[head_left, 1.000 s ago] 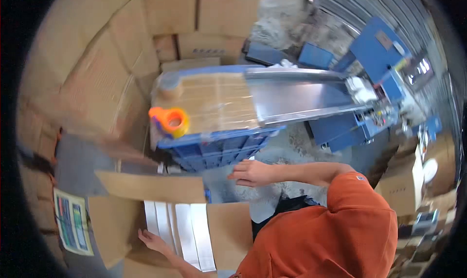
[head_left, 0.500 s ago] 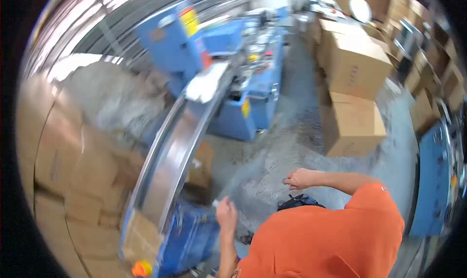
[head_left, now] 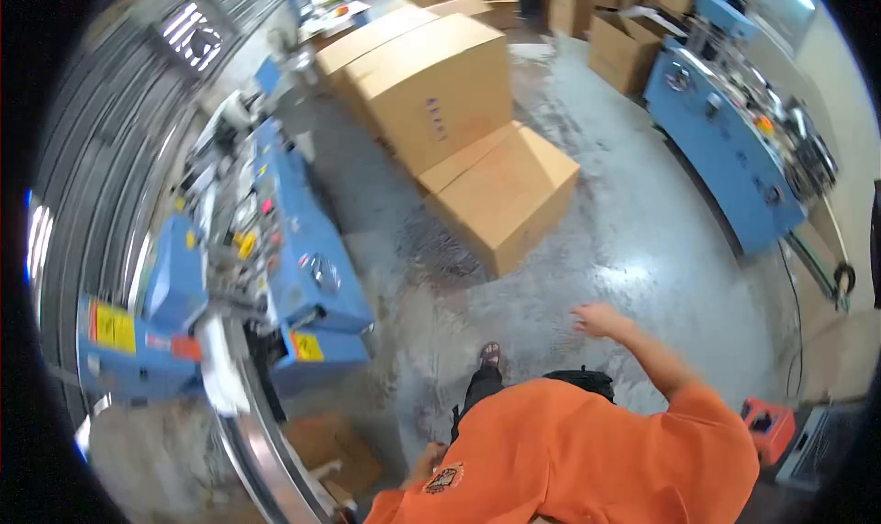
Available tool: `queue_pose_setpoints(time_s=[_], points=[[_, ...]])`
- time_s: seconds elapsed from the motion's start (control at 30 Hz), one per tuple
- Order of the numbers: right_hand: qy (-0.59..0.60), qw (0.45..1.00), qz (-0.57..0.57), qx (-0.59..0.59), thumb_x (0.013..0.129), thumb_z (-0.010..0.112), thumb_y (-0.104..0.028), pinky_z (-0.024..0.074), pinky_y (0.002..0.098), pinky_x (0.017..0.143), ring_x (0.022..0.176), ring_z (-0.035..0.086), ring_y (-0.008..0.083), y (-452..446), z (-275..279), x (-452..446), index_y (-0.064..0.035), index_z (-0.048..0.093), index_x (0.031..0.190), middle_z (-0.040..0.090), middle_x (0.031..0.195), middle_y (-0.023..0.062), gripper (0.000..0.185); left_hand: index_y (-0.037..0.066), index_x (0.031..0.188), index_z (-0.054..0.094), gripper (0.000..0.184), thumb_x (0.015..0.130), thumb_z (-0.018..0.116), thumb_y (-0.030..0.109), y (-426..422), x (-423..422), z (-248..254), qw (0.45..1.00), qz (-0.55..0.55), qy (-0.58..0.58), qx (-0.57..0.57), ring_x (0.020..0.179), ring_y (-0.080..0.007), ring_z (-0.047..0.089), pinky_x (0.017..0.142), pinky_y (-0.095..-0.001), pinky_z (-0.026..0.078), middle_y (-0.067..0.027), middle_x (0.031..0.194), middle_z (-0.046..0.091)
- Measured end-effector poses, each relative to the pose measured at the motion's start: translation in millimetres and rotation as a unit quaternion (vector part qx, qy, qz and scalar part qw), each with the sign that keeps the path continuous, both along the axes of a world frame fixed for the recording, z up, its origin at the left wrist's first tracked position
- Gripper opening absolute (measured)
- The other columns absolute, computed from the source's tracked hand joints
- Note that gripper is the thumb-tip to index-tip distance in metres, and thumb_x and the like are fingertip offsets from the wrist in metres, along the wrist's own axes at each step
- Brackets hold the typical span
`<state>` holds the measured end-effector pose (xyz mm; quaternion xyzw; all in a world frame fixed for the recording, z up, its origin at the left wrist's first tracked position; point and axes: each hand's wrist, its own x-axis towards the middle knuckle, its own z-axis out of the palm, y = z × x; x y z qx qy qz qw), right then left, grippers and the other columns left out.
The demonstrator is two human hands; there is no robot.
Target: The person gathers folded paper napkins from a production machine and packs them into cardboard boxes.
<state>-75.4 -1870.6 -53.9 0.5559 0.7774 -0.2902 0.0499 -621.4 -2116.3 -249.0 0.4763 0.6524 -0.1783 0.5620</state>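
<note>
Head view: nearest, below the orange shirt (head_left: 569, 451) at the bottom centre, the left hand (head_left: 429, 458) hangs low, partly hidden by the body, so I cannot tell its grip. It is near the metal chute (head_left: 262, 460) and the flat brown cardboard (head_left: 335, 455) at lower left. The right hand (head_left: 601, 320), right of centre, is loosely spread with nothing visible in it, over bare floor (head_left: 633, 221). The carton nearest it, the low carton (head_left: 505, 194), sits at upper centre, apart from the hand. A slip seems possible, caused by the sandalled foot (head_left: 489, 354) on slick-looking concrete; a careless swing of the arm could knock a carton corner.

The chute is smooth and shiny, the floor blotched grey. The low carton is boxy, matte and creased; behind it stands a taller carton (head_left: 431, 93) with small printed marks. Blue painted metal clads the machine (head_left: 711, 148) at upper right.
</note>
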Motion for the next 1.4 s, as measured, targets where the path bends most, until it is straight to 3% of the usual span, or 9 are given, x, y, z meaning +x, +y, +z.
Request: queue_pose_setpoints(time_s=[0.27,0.33,0.4,0.47,0.6,0.67,0.73,1.1,1.4], points=[[-0.046,0.793,-0.602,-0.076,0.078,0.057,-0.03,0.0495,0.0425,0.085,0.096,0.063,0.0354,-134,-98,196,-0.006,0.067,0.102,0.066,0.1,0.0189,0.036,0.007,0.099,0.067,0.037,0.087,0.049,0.037,298,49,-38,0.997,-0.071,0.033,-0.008,0.099,-0.0357,0.062,0.082,-0.0464,0.05,-0.0217,0.098,0.065],[-0.045,0.764,-0.641,-0.058,0.077,0.056,-0.032,0.0499,0.0434,0.083,0.094,0.063,0.0365,-174,-116,202,-0.007,0.069,0.098,0.067,0.096,0.0186,0.035,0.006,0.1,0.067,0.037,0.086,0.05,0.035,407,73,-45,0.944,-0.239,0.054,0.22,0.1,-0.0368,0.061,0.086,-0.045,0.049,-0.0227,0.098,0.065],[-0.075,0.771,-0.623,-0.107,0.076,0.055,-0.03,0.05,0.0434,0.082,0.093,0.063,0.036,-191,-116,203,-0.0082,0.07,0.097,0.067,0.095,0.0187,0.034,0.003,0.082,0.067,0.026,0.081,0.053,0.024,523,100,-35,0.815,-0.387,0.014,0.432,0.084,-0.0331,0.065,0.072,-0.0422,0.051,-0.0187,0.087,0.067],[-0.083,0.776,-0.59,-0.207,0.077,0.057,-0.032,0.0501,0.0425,0.082,0.094,0.063,0.0347,-177,-87,202,-0.0084,0.069,0.098,0.067,0.098,0.0181,0.034,-0.002,0.087,0.065,0.032,0.083,0.051,0.027,599,205,80,0.923,-0.161,0.023,0.347,0.089,-0.0385,0.063,0.078,-0.0456,0.049,-0.0273,0.092,0.063],[-0.073,0.787,-0.548,-0.273,0.082,0.057,-0.037,0.0497,0.0419,0.083,0.095,0.063,0.0333,-122,-109,261,-0.011,0.067,0.104,0.067,0.102,0.0155,0.035,0.002,0.11,0.061,0.032,0.087,0.05,0.022,720,320,59,0.923,-0.007,-0.093,0.374,0.086,-0.0357,0.065,0.077,-0.0419,0.049,-0.0228,0.089,0.067],[-0.038,0.871,-0.439,-0.22,0.083,0.057,-0.04,0.0483,0.0425,0.087,0.098,0.062,0.0337,-136,-254,343,-0.0111,0.065,0.11,0.067,0.103,0.0155,0.04,0.002,0.114,0.059,0.033,0.087,0.05,0.019,743,374,42,0.927,-0.035,-0.126,0.351,0.086,-0.0308,0.065,0.076,-0.038,0.05,-0.0203,0.09,0.066],[-0.009,0.783,-0.59,-0.199,0.08,0.055,-0.033,0.0461,0.0422,0.092,0.108,0.057,0.0352,1,-112,372,-0.0074,0.061,0.115,0.061,0.117,0.0183,0.044,0.001,0.11,0.061,0.033,0.082,0.054,0.017,744,433,57,0.933,-0.108,-0.109,0.326,0.087,-0.0301,0.064,0.077,-0.0384,0.05,-0.0209,0.09,0.065],[0.043,0.874,-0.484,-0.018,0.082,0.061,-0.03,0.0503,0.0423,0.081,0.09,0.064,0.0341,404,-64,579,-0.0085,0.06,0.115,0.067,0.096,0.0173,0.039,0.001,0.097,0.065,0.032,0.084,0.055,0.029,739,523,17,0.957,-0.249,-0.084,0.126,0.082,-0.0335,0.063,0.074,-0.0413,0.051,-0.0215,0.09,0.064],[-0.007,0.855,-0.507,-0.112,0.078,0.064,-0.033,0.0502,0.0426,0.081,0.092,0.064,0.0334,496,-86,680,-0.0084,0.065,0.108,0.068,0.095,0.0169,0.039,0.0,0.101,0.061,0.037,0.089,0.048,0.033,1047,701,85,0.957,-0.181,-0.093,0.208,0.085,-0.0373,0.063,0.078,-0.0433,0.05,-0.0217,0.094,0.064]])
